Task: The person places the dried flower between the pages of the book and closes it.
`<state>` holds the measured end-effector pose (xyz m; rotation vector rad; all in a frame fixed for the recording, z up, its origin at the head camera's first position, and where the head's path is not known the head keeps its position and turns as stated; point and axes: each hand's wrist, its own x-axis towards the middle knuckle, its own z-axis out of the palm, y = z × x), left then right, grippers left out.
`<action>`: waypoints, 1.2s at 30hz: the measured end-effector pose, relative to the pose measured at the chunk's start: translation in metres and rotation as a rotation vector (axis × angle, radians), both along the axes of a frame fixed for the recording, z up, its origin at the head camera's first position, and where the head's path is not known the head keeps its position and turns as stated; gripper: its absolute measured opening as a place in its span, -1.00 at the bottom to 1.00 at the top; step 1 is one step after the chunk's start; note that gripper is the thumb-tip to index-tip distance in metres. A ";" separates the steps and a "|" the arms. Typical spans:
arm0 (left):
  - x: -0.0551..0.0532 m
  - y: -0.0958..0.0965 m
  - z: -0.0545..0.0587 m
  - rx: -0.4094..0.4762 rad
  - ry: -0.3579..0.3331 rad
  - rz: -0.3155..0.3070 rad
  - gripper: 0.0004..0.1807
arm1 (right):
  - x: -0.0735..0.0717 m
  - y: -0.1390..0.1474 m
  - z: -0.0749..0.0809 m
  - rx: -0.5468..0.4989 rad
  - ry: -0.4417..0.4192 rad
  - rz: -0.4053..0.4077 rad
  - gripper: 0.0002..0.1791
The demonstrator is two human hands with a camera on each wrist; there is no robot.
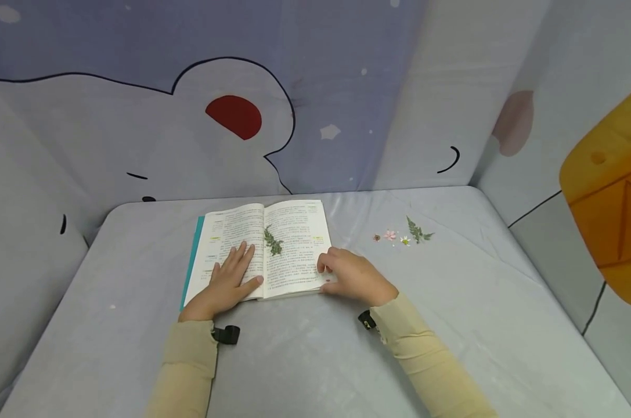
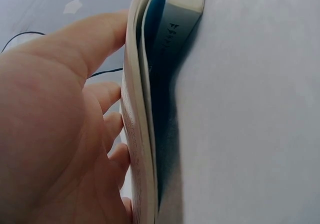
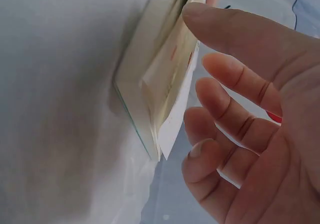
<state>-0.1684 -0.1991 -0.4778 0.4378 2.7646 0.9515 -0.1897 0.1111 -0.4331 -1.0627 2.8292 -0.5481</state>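
Observation:
An open book [image 1: 294,276] with printed pages lies on the covered table, the teal edge of its cover showing at the left. A pressed green fern sprig [image 1: 273,241] rests on the right page beside the spine. My left hand [image 1: 226,288] is spread on the left page, fingers straight; in the left wrist view the fingertips touch the paper. At the lower right corner of the book is my right hand [image 1: 358,277], its fingers loosely bent. In the right wrist view the thumb [image 3: 220,27] overlaps the page edges, and nothing shows between thumb and fingers.
Right of the book lie a small brownish flower [image 1: 376,237], a pink flower [image 1: 390,235], a white flower with yellow centre [image 1: 405,240] and another fern sprig [image 1: 417,231]. Printed fabric walls [image 1: 336,145] enclose the table [image 1: 294,360] at the back and sides.

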 end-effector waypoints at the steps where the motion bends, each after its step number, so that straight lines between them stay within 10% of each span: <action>1: 0.000 0.000 0.000 -0.003 0.000 0.001 -0.14 | 0.000 0.000 0.001 -0.008 0.005 -0.004 -0.68; 8: 0.000 0.000 0.001 -0.004 -0.006 0.006 -0.13 | 0.002 0.002 0.003 -0.079 0.038 -0.040 -0.71; 19: -0.002 -0.002 -0.002 -0.004 -0.008 0.009 -0.13 | 0.001 -0.010 -0.006 -0.483 -0.122 -0.036 -0.71; 27: -0.001 0.000 -0.001 -0.011 -0.006 0.014 -0.12 | 0.001 -0.027 -0.010 -0.690 -0.141 -0.150 -0.31; 36: -0.002 0.001 0.000 -0.014 -0.009 0.016 -0.12 | -0.011 -0.054 -0.021 -1.013 -0.394 -0.321 -0.14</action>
